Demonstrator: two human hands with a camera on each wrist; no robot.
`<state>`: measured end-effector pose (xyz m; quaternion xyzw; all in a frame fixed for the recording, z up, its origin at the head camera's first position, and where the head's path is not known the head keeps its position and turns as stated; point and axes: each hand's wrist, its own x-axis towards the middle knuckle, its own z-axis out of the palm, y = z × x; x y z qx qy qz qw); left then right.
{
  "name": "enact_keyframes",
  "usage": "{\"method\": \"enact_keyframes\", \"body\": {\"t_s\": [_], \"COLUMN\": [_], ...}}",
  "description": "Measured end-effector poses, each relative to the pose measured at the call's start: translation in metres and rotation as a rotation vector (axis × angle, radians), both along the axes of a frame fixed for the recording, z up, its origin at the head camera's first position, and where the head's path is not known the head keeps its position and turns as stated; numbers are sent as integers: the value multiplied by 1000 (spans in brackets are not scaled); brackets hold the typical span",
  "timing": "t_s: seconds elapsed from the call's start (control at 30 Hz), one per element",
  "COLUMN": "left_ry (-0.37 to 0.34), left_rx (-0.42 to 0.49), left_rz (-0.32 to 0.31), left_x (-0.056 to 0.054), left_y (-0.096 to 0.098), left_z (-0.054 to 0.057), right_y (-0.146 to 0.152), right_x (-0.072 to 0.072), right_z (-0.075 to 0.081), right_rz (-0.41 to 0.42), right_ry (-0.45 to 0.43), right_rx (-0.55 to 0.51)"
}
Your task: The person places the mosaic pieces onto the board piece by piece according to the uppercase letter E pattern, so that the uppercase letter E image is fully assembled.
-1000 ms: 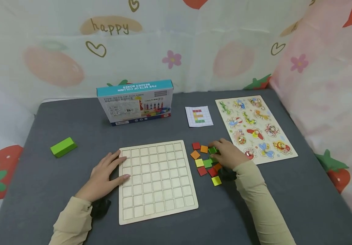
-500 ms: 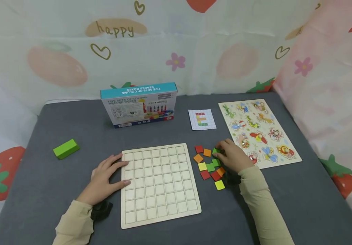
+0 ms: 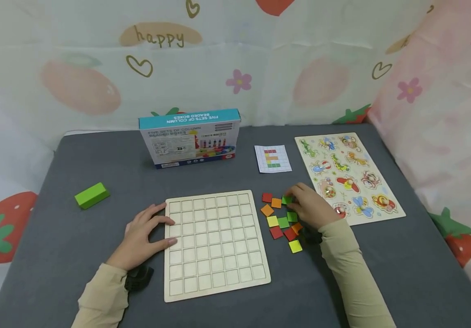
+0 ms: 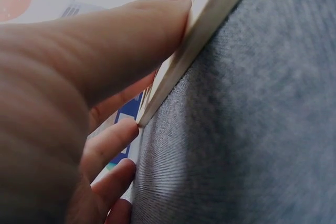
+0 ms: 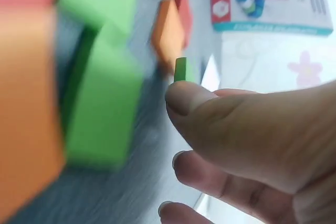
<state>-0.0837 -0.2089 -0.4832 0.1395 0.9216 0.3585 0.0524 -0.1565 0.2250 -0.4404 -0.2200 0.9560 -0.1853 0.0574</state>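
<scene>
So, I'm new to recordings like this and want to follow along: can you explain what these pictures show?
There is no robot here, just a person's left hand and right hand, both bare. The wide view is taken from the head, looking forward and down; the two close-ups are taken from the wrists.

On the dark table lie a pale grid board, loose coloured tiles, a small patterned card, a picture board and a green block. A box stands at the back.

The left hand touches the grid board's left edge with thumb and fingers. The right hand pinches a green tile, clearest in the right wrist close-up.
</scene>
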Motion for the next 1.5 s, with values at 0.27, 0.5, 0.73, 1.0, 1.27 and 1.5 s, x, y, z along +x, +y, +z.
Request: {"method": "enact_keyframes", "body": {"t_s": [0.27,0.5,0.73,1.0,1.27,1.5], "left_ry": [6,19,23,6,11,25], "left_rx": [-11,-22,-22,-21,-23,-15], "left_rz": [3,4,7,12,21,26], "left_x": [0,-1,1,1,0,1], "left_y": [1,-1,-1,0,0,-1], "left_z": [0,-2,-1,2,-2,-2], "right_y": [-36,-80,-117,-152,-172,-179], "right_x": [-1,-5,-10,-8,-5,-5], "right_z": [17,24,22,19,6,-5], "right_rz": [105,266,363,447,483,482], "right_ry": [72,120,111,55,-5,4], "right_rx": [8,-24,-84,-135,-109,-62]}}
